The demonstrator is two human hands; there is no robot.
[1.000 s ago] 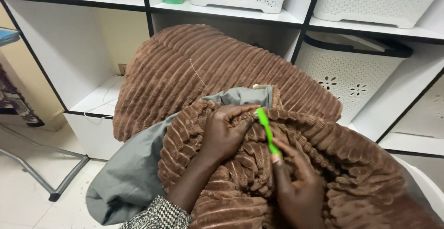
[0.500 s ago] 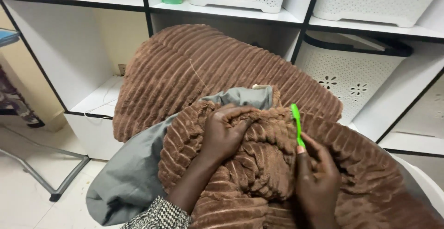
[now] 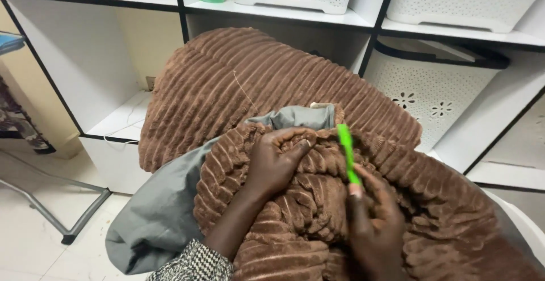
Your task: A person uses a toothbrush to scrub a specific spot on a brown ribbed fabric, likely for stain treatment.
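Below the white shelves (image 3: 272, 17), the left hand (image 3: 272, 164) clutches a gathered fold of brown ribbed fabric (image 3: 272, 82) beside its grey lining (image 3: 159, 213), while the right hand (image 3: 372, 224) pinches a green tool (image 3: 347, 153) upright against the bunched fabric.

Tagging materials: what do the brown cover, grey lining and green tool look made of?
Brown cover: plush ribbed fabric, corduroy-like; raised soft ridges. Grey lining: smooth thin woven cloth, matte. Green tool in right hand: likely plastic; bright, uniform colour.

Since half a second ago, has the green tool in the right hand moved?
Yes. The green tool has shifted left, toward the grey lining and the left hand.
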